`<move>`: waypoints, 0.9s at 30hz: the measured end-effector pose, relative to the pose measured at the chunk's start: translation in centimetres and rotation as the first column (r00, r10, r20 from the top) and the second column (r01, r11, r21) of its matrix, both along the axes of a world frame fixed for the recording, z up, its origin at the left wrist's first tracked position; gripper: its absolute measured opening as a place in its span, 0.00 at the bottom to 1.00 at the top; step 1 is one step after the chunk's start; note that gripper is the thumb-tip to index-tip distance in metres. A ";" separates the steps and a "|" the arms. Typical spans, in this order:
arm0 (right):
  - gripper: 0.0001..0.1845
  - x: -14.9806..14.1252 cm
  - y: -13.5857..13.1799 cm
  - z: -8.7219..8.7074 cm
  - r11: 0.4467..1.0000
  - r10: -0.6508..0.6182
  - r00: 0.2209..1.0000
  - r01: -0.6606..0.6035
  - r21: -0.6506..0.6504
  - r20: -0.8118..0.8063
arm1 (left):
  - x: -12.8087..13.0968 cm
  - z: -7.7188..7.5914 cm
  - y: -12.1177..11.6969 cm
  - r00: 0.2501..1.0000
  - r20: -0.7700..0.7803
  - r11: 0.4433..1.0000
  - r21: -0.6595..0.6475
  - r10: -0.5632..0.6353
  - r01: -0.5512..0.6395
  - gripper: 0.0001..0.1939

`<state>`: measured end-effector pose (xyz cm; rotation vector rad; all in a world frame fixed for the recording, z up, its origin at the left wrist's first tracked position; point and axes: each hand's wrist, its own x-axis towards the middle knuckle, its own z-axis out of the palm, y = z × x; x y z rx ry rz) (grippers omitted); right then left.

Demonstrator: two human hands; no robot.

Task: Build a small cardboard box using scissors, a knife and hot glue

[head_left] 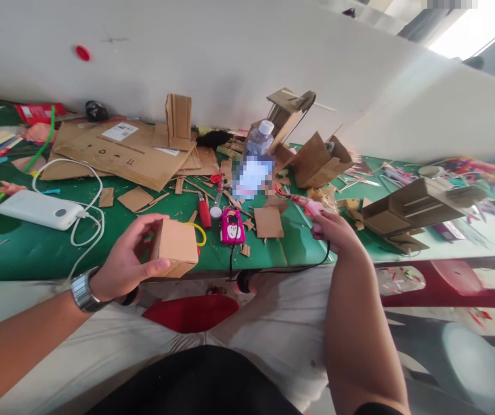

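Note:
My left hand grips a small cardboard box just over the front edge of the green table. Its thumb lies along the near side, and the other fingers go behind the box. In my right hand, the fingers are wrapped round a pink glue gun with a black cord. Behind the box, a yellow ring partly shows. Between my hands lie a pink car-shaped object, a red-handled cutter and a square cardboard piece.
Flat cardboard and a white power bank with a cable lie left. A plastic bottle stands behind a blurred-out patch. Cardboard models and an open cardboard box are right. Cardboard scraps litter the table; a white wall rises behind.

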<state>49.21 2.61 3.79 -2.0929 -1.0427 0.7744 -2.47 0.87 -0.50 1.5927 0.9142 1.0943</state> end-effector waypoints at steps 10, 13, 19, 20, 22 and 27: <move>0.20 -4.7 -0.2 1.2 0.854 0.322 0.851 -0.071 0.516 -0.415 | 0.6 -0.2 0.6 0.962 0.269 0.980 -0.197 0.056 -0.002 0.34; 0.19 -7.3 -1.4 1.4 0.832 0.380 0.806 -0.083 0.549 -0.454 | 1.0 0.2 0.3 0.955 0.286 0.969 -0.247 0.084 -0.011 0.37; 0.17 -11.4 -4.0 2.0 0.805 0.516 0.681 -0.180 0.565 -0.519 | 1.2 0.7 0.0 0.950 0.306 0.962 -0.271 0.059 0.027 0.38; 0.17 -11.9 -4.3 2.0 0.793 0.551 0.650 -0.214 0.570 -0.523 | 1.1 0.7 0.0 0.950 0.307 0.957 -0.290 0.063 0.031 0.38; 0.18 -12.8 -4.8 1.7 0.767 0.612 0.593 -0.282 0.577 -0.524 | 1.2 0.5 0.0 0.950 0.306 0.951 -0.309 0.068 0.031 0.37; 0.17 -15.2 -5.3 0.5 0.734 0.679 0.440 -0.401 0.548 -0.587 | 1.3 -0.3 0.3 0.964 0.256 0.977 -0.214 0.068 -0.012 0.38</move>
